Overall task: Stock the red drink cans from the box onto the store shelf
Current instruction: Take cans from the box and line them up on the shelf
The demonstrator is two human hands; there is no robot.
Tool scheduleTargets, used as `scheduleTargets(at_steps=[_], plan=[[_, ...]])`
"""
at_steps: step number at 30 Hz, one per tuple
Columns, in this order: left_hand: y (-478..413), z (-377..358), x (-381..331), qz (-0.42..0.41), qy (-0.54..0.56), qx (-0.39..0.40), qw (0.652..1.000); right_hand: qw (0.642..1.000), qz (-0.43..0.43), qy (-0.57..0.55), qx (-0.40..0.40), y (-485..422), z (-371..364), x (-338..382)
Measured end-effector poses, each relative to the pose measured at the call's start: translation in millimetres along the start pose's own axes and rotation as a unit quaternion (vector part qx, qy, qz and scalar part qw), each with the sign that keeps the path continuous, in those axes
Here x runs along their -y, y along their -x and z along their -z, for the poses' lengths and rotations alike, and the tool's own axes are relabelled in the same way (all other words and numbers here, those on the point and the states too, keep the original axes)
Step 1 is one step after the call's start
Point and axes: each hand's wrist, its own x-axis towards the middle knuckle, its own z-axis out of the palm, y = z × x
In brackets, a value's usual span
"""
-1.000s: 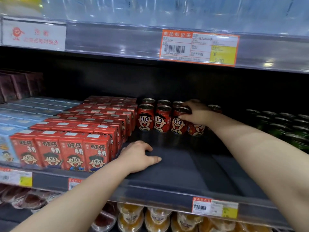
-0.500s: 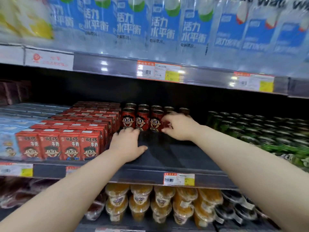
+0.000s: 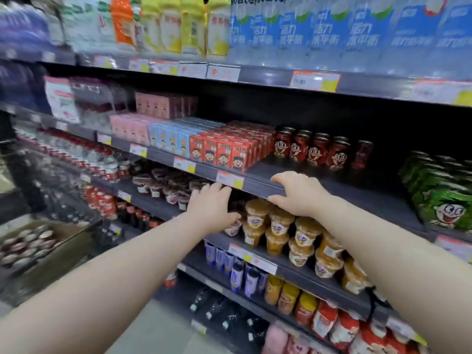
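Several red drink cans [image 3: 313, 150] with a cartoon face stand in rows at the back of the dark shelf [image 3: 301, 175]. A cardboard box [image 3: 48, 247] holding several more cans sits low at the left. My left hand [image 3: 213, 209] hangs in front of the shelf edge, fingers relaxed, holding nothing. My right hand [image 3: 298, 194] is just off the shelf's front lip, fingers loosely spread and empty. Both hands are well short of the cans.
Red milk cartons [image 3: 224, 152] border the cans on the left, green cans [image 3: 441, 192] on the right. Bare shelf lies in front of the red cans. Jelly cups [image 3: 281, 233] fill the shelf below. Bottles line the top shelf [image 3: 332, 29].
Both hands have pulled back out of the shelf, the right one letting go of the can it set in the front row. The view has backed away and swung left, showing the box.
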Motion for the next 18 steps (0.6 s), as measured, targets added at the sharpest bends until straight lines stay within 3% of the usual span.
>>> scheduleTargets(at_steps=[11,18], plan=[[127,11,149,0.18,-0.008,0.03,0.983,0.988,0.135,-0.026,0.067,4,-16,158],[183,2,290,0.273,0.002,0.022,0.962,0.97,0.216,-0.032,0.103,-46,-55,314]])
